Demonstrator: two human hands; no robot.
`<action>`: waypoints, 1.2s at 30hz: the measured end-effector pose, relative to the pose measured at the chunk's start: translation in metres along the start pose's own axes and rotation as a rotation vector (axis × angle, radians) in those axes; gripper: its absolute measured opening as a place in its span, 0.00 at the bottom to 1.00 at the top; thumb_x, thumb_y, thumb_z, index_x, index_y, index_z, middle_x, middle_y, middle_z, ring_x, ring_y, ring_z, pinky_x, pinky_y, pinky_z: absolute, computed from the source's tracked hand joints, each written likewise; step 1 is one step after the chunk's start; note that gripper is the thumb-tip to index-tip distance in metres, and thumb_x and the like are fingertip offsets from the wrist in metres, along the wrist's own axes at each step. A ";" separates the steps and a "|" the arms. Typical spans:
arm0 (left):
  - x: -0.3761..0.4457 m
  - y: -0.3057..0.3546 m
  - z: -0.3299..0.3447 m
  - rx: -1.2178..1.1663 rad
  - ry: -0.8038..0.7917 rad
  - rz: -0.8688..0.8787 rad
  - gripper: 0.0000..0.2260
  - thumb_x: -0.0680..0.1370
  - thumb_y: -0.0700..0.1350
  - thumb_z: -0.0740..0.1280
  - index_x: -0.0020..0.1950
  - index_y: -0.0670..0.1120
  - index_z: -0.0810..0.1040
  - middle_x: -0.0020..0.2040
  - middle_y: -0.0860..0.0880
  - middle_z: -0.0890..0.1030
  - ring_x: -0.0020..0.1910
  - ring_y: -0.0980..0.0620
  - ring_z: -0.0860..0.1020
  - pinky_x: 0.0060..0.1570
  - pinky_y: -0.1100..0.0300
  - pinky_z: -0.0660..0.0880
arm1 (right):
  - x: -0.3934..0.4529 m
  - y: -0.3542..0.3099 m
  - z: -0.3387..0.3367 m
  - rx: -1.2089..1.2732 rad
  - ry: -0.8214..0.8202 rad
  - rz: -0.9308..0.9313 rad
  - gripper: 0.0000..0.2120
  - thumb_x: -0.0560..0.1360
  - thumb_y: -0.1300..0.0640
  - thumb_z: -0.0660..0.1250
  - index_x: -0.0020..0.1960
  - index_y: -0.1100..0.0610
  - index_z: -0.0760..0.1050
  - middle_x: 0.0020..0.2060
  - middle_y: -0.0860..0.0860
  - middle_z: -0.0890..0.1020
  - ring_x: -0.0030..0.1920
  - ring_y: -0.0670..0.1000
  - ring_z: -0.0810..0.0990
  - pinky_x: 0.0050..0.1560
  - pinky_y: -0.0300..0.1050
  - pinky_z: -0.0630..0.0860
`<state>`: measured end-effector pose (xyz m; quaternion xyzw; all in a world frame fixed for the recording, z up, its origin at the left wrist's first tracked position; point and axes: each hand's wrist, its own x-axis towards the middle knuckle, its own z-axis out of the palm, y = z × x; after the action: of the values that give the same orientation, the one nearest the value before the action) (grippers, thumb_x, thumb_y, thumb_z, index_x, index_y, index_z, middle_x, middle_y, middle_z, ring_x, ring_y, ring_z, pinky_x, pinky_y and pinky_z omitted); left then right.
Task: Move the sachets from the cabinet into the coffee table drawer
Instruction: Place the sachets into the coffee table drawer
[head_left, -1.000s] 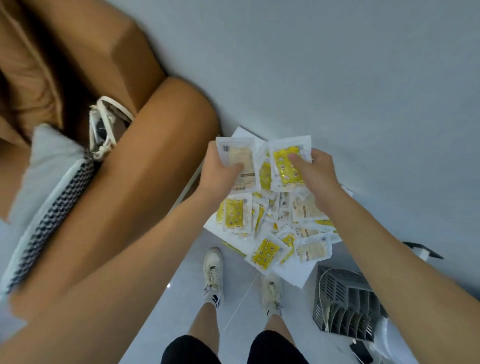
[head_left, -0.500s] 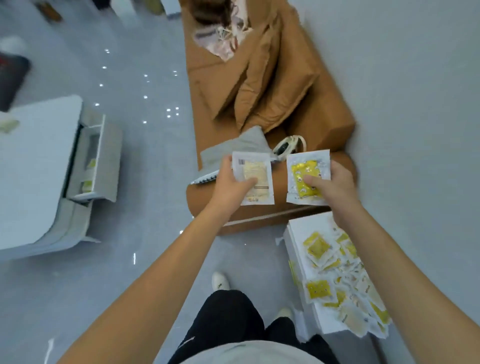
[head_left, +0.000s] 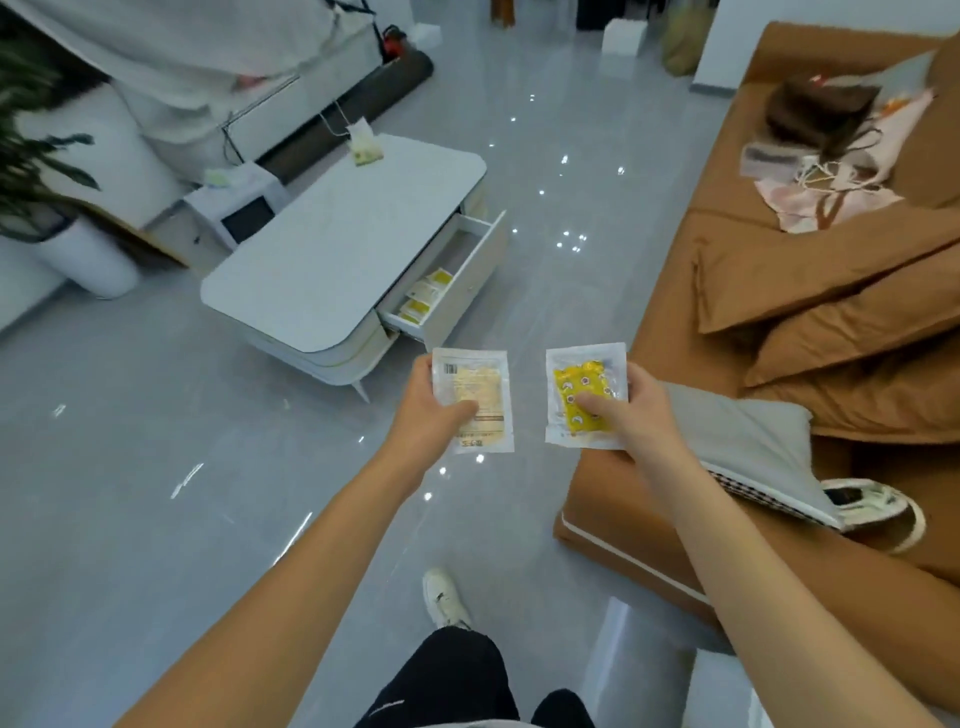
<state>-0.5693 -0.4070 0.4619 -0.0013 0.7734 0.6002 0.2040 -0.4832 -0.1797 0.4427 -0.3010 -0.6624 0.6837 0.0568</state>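
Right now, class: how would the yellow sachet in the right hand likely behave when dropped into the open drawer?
The yellow sachet looks thin and flat, so probably light. Its clear plastic wrap looks glossy, perhaps slippery. Held by the right hand without visible drooping, it seems fairly stiff.

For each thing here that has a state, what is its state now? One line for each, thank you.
drawer: pulled open, some sachets already inside
pale sachet: held in left hand, sealed, not yet in drawer
yellow sachet: held in right hand, sealed, not yet in drawer
coffee table: upright, one small packet on its far end
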 end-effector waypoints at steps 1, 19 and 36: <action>0.020 0.002 -0.018 -0.009 0.025 -0.013 0.25 0.76 0.33 0.71 0.67 0.53 0.69 0.59 0.51 0.81 0.54 0.55 0.82 0.44 0.63 0.79 | 0.020 -0.004 0.021 -0.010 -0.016 0.003 0.17 0.72 0.67 0.76 0.59 0.59 0.79 0.49 0.55 0.87 0.48 0.54 0.87 0.50 0.52 0.84; 0.396 0.059 -0.129 -0.116 0.227 -0.141 0.17 0.76 0.33 0.69 0.59 0.51 0.75 0.53 0.50 0.83 0.49 0.53 0.84 0.36 0.64 0.79 | 0.390 -0.104 0.235 -0.089 -0.201 0.100 0.18 0.73 0.68 0.75 0.58 0.54 0.78 0.47 0.50 0.87 0.43 0.46 0.87 0.37 0.37 0.79; 0.739 0.005 -0.140 -0.313 0.501 -0.534 0.17 0.77 0.31 0.62 0.63 0.46 0.74 0.53 0.51 0.82 0.49 0.56 0.81 0.37 0.66 0.77 | 0.787 -0.113 0.407 -0.477 -0.520 0.180 0.17 0.75 0.68 0.72 0.55 0.48 0.75 0.47 0.46 0.83 0.48 0.46 0.83 0.44 0.39 0.80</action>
<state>-1.2920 -0.3562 0.2597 -0.3799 0.6708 0.6177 0.1553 -1.3572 -0.1458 0.2607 -0.1792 -0.7664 0.5657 -0.2459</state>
